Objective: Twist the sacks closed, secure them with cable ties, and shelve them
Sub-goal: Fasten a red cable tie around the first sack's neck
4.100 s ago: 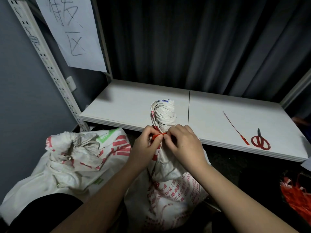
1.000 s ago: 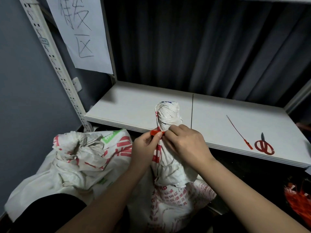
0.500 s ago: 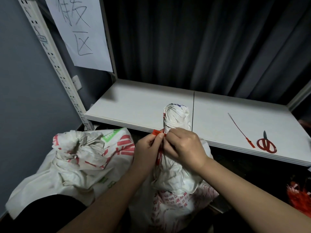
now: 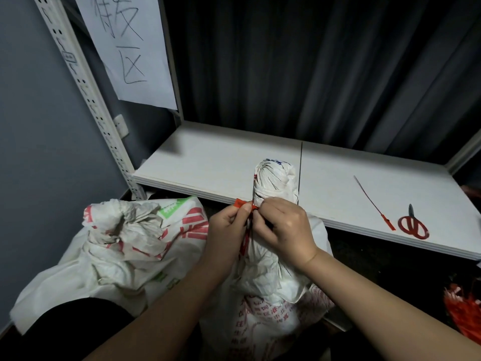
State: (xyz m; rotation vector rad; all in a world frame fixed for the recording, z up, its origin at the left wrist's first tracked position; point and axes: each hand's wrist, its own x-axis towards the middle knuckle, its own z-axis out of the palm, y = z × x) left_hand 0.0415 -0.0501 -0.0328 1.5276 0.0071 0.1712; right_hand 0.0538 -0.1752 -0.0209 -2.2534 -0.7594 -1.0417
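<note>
**Head view: both hands pinching red tie at sack neck**

Head cam looks down at a white woven sack (image 4: 270, 280) w/ red print, standing upright just in front of the shelf (image 4: 221, 162) edge. Its neck is twisted tight into a rope-like bunch that sticks up above the hands, top of the twist at approx shelf-board level.

Left hand (image 4: 229, 230): fingers curled, thumb and forefinger pinching the red cable tie (image 4: 240, 203) by its head end, which pokes out to the left of the neck. Right hand (image 4: 285, 225): fingers curled in against the neck right beside the left thumb, pinching at the tie where it meets the sack; exact contact pt hidden by the knuckles. A red strip hangs down the sack between the two hands; can't tell if it's the tie's tail or sack print.

2nd sack (image 4: 125, 246), white w/ red and green print, sits to the left, touching the first; its mouth is bunched and crumpled, no tie visible on it.

On the shelf, right side: a spare cable tie (image 4: 372, 201) lying diagonal, w/ red-handled scissors (image 4: 413, 222) just beside it. Paper sign (image 4: 127, 48) w/ handwritten characters hangs on the rack upright, upper left. Dark curtain (image 4: 312, 69) behind the shelf. Bundle of red ties (image 4: 463, 311) at far right, low, partly cut off.
</note>
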